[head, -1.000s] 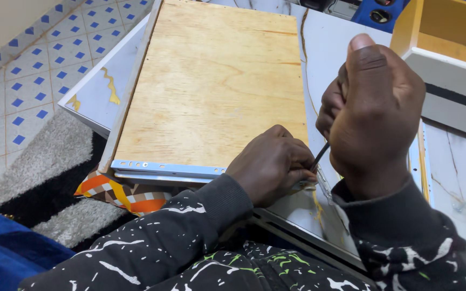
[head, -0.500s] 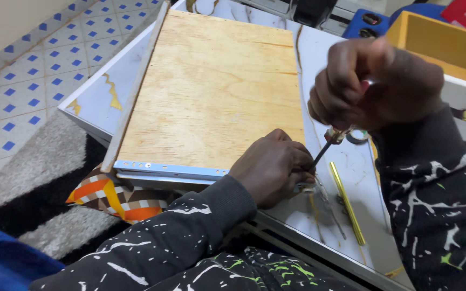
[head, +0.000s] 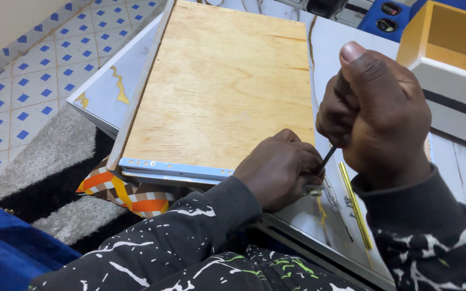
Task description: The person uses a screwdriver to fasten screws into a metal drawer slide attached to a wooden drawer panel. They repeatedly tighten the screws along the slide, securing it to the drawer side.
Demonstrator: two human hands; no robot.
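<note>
Tiled floor (head: 22, 81) with blue diamonds off to the left, grey rug (head: 55, 161) under a white marbled surface (head: 346, 43) that carries the work. On it lies a drawer (head: 217, 97) flipped bottom-up, plywood base showing, a pale blue rail (head: 173, 168) along its near edge. My left hand (head: 281, 170) sits at the near right corner, grip curled tight on a small metal fitting (head: 315, 189), pinning it down. My right hand (head: 376, 113) is fisted, thumb on top, grip pressed together round a screwdriver (head: 327, 157); only the dark shaft shows, slanting down to the fitting. I read this as mid-drive on a screw at that corner, though the screw itself is hidden. Thin brass strip (head: 354, 205) lies just beside, loose bits of hardware near it, too small to tell. Yellow box (head: 449, 37) stands well apart, far right. I judge the next move needs steady downward pressure, the shaft kept in line with the screw, and the left hand holding the fitting from slipping.
</note>
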